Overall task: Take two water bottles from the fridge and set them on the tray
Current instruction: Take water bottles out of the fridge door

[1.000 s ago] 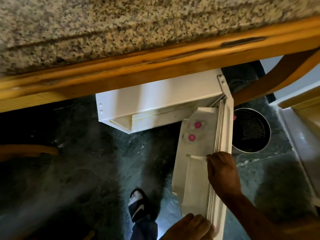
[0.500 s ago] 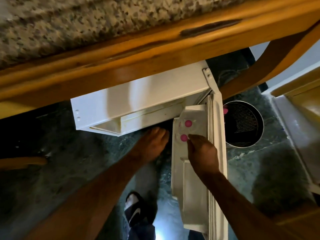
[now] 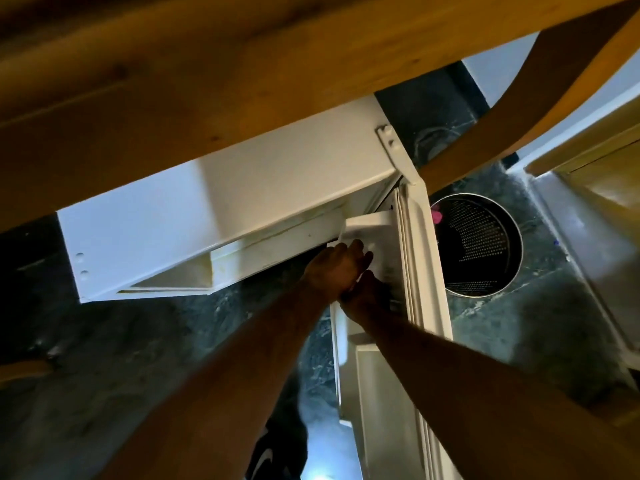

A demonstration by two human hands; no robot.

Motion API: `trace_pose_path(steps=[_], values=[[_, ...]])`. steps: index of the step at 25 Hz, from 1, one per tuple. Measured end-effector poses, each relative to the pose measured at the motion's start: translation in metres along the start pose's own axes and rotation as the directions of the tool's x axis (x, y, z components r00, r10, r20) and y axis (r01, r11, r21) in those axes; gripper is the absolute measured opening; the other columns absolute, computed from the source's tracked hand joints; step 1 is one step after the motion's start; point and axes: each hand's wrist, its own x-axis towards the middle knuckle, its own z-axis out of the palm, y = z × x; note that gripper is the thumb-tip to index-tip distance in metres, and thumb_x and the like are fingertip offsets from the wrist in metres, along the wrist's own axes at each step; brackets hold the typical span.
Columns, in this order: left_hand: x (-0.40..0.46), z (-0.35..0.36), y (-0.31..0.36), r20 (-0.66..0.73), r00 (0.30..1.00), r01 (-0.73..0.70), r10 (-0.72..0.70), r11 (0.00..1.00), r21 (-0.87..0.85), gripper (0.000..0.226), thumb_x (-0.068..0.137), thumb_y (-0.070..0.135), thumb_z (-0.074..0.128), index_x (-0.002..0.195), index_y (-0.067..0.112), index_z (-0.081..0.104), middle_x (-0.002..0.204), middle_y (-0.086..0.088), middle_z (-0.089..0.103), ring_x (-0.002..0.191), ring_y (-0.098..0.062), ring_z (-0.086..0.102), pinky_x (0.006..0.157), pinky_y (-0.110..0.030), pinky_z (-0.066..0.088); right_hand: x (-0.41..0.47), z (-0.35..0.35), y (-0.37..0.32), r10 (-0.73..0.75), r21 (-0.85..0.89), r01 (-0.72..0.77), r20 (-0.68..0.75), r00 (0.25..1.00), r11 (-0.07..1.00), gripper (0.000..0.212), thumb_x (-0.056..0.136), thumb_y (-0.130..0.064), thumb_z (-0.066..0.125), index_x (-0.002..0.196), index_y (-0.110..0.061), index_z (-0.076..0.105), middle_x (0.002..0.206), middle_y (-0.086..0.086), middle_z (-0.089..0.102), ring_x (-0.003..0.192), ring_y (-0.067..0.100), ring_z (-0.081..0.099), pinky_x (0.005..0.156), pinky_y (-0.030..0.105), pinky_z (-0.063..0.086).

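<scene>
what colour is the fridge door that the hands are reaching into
White, slightly cream in this light. The fridge door shows in the head view.

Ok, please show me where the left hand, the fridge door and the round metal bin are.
left hand (image 3: 337,268): head view, on the back of the hand.
fridge door (image 3: 427,271): head view, on its white outer edge.
metal bin (image 3: 481,244): head view, on the perforated inner wall.

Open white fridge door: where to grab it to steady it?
Pinch the open white fridge door along its thin top edge, from above and its outer side: the slab stands upright, and its white plastic inner shelf side is taken by the left hand and right hand.
</scene>
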Motion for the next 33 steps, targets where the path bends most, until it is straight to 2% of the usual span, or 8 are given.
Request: trace_pose_path(steps=[2, 4, 7, 10, 19, 26, 29, 33], values=[[0.003, 0.006, -0.003, -0.014, 1.000, 0.020, -0.021, 0.999, -0.048, 0.053, 0.064, 0.034, 0.102, 0.109, 0.017, 0.080, 0.112, -0.014, 0.076, 0.080, -0.025, 0.077, 0.061, -0.031, 0.065, -0.002, -0.002, -0.005, 0.040, -0.098, -0.040, -0.001, 0.999, 0.994, 0.059, 0.089, -0.034, 0.058, 0.137, -0.006, 0.039, 0.132, 0.015, 0.055, 0.119, 0.032, 0.055, 0.091, 0.034, 0.046], [-0.001, 0.025, -0.011, -0.069, 0.997, 0.022, -0.037, 0.977, -0.212, 0.051, 0.033, 0.032, 0.109, 0.074, 0.020, 0.081, 0.077, -0.006, 0.076, 0.049, -0.018, 0.070, 0.036, -0.020, 0.052, -0.010, -0.005, -0.010, -0.028, -0.180, 0.025, -0.016, 0.999, 0.983, 0.044, 0.091, -0.028, 0.057, 0.126, -0.005, 0.046, 0.128, 0.015, 0.057, 0.117, 0.030, 0.056, 0.089, 0.031, 0.045], [-0.037, 0.001, -0.015, -0.207, 0.965, 0.081, -0.162, 0.933, -0.350, 0.036, 0.067, 0.012, 0.099, 0.093, 0.005, 0.075, 0.094, -0.017, 0.073, 0.072, -0.029, 0.073, 0.058, -0.030, 0.060, -0.028, -0.017, -0.011, -0.096, -0.214, 0.093, -0.006, 0.995, 0.972, 0.030, 0.088, -0.015, 0.061, 0.114, -0.004, 0.051, 0.118, 0.015, 0.060, 0.106, 0.028, 0.060, 0.071, 0.025, 0.040], [-0.077, -0.021, -0.009, -0.259, 0.883, 0.178, -0.391, 0.791, -0.585, 0.028, 0.098, 0.010, 0.074, 0.118, -0.007, 0.065, 0.121, -0.029, 0.063, 0.103, -0.044, 0.067, 0.084, -0.050, 0.059, -0.069, -0.046, -0.025, -0.183, -0.233, 0.191, 0.054, 0.982, 0.954, 0.042, 0.084, -0.009, 0.063, 0.123, -0.007, 0.046, 0.116, 0.015, 0.060, 0.105, 0.030, 0.060, 0.077, 0.030, 0.048], [-0.217, -0.094, 0.020, -0.268, 0.625, 0.303, -0.733, 0.544, -0.782, 0.033, 0.085, 0.010, 0.089, 0.106, -0.006, 0.069, 0.107, -0.029, 0.068, 0.088, -0.047, 0.071, 0.076, -0.050, 0.065, -0.234, -0.184, -0.047, -0.561, -0.415, 0.554, 0.118, 0.819, 0.721, 0.073, 0.084, -0.005, 0.059, 0.145, -0.028, 0.027, 0.127, 0.011, 0.056, 0.112, 0.031, 0.058, 0.093, 0.040, 0.052], [-0.272, -0.120, 0.061, -0.104, 0.559, 0.421, -0.822, 0.390, -0.819, 0.034, 0.086, 0.010, 0.086, 0.110, -0.007, 0.069, 0.110, -0.030, 0.069, 0.099, -0.049, 0.069, 0.084, -0.052, 0.063, -0.289, -0.231, -0.006, -0.463, -0.723, 0.439, 0.185, 0.867, 0.533, 0.064, 0.092, -0.012, 0.044, 0.147, -0.036, 0.020, 0.119, 0.014, 0.055, 0.102, 0.034, 0.061, 0.085, 0.044, 0.055], [-0.287, -0.119, 0.078, -0.053, 0.555, 0.429, -0.830, 0.340, -0.837, 0.032, 0.088, 0.011, 0.084, 0.109, -0.006, 0.067, 0.110, -0.029, 0.068, 0.097, -0.046, 0.068, 0.081, -0.049, 0.061, -0.267, -0.202, 0.026, -0.372, -0.782, 0.405, 0.239, 0.897, 0.474, 0.055, 0.097, -0.015, 0.036, 0.148, -0.030, 0.024, 0.136, 0.014, 0.051, 0.119, 0.033, 0.055, 0.096, 0.045, 0.050], [-0.311, -0.099, 0.092, 0.018, 0.546, 0.488, -0.838, 0.300, -0.820, 0.029, 0.089, 0.010, 0.082, 0.106, -0.008, 0.066, 0.108, -0.030, 0.067, 0.095, -0.047, 0.068, 0.079, -0.048, 0.060, -0.240, -0.160, 0.060, -0.146, -0.771, 0.416, 0.397, 0.906, 0.483, 0.072, 0.095, -0.010, 0.046, 0.152, -0.032, 0.008, 0.141, 0.016, 0.046, 0.123, 0.028, 0.053, 0.099, 0.037, 0.045]])
